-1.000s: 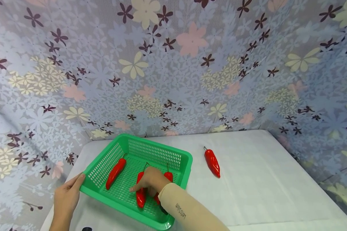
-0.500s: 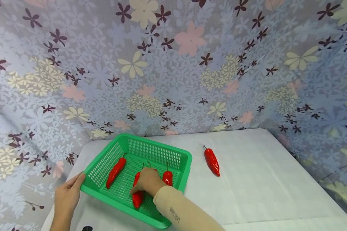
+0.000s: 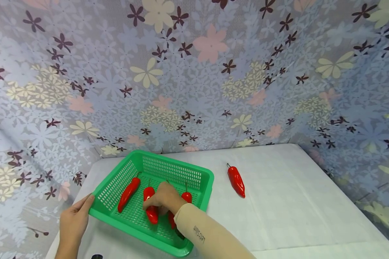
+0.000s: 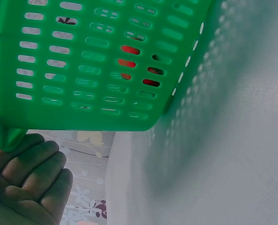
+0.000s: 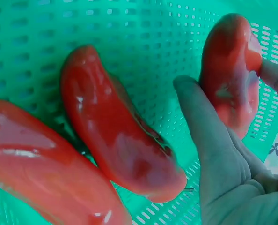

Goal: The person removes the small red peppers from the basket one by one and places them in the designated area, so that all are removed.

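My left hand point(image 3: 72, 219) grips the left corner of a green plastic basket point(image 3: 137, 233), thumb on the rim; the left wrist view shows the fingers point(image 4: 36, 176) curled beneath the lip. Inside the basket, my right hand point(image 3: 164, 198) holds a glossy red chili pepper point(image 3: 151, 214) between thumb and fingers, as the right wrist view also shows on that pepper point(image 5: 230, 61). One more red pepper point(image 3: 128, 195) lies along the basket's left side. Two others, one pepper point(image 5: 120, 126) beside another pepper point(image 5: 40, 164), lie on the right, partly covered by my right hand and sleeve in the head view.
A single red pepper point(image 3: 236, 181) lies on the white-covered table point(image 3: 285, 208), right of the basket. Flower-patterned cloth point(image 3: 194, 79) rises behind and at both sides. A small black object point(image 3: 97, 256) shows at the bottom edge.
My right hand has shifted left inside the basket, bringing the held pepper farther from the two on the right. The left hand stays on the basket's corner.
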A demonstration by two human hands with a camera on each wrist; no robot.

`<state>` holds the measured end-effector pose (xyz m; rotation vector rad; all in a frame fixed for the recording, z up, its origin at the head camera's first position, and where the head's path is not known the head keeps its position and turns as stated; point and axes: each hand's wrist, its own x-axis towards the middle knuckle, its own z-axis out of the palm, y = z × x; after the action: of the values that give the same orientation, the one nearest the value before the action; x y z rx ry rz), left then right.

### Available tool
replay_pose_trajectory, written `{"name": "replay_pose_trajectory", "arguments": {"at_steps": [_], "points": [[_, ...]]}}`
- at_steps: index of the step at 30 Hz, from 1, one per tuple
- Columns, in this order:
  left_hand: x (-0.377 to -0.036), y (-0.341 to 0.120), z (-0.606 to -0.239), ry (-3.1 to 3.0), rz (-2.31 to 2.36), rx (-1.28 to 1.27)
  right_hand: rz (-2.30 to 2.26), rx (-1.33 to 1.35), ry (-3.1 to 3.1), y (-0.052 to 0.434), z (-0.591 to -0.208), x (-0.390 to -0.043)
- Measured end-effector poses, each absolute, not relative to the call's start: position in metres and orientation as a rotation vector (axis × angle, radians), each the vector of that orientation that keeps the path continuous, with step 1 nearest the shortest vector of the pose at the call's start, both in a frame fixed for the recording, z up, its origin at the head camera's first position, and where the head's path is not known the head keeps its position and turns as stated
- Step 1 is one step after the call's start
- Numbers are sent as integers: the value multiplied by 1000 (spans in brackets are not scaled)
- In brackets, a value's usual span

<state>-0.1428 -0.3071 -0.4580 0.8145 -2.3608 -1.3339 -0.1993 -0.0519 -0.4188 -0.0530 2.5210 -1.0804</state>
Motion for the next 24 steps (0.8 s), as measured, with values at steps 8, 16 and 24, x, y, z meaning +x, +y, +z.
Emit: {"name": "replay_pose_trajectory", "arguments": {"at_steps": [8, 16, 24], "points": [[-143, -307, -459, -2355, -1331, 817, -1098, -58, 2515, -48, -416, -208], [-143, -307, -459, -2358, -1338, 827, -1101, -164, 2639, -38, -406, -225], [-144, -307, -460, -2343, -1346, 832, -1357, -214, 2624, -29, -402, -235]]}}
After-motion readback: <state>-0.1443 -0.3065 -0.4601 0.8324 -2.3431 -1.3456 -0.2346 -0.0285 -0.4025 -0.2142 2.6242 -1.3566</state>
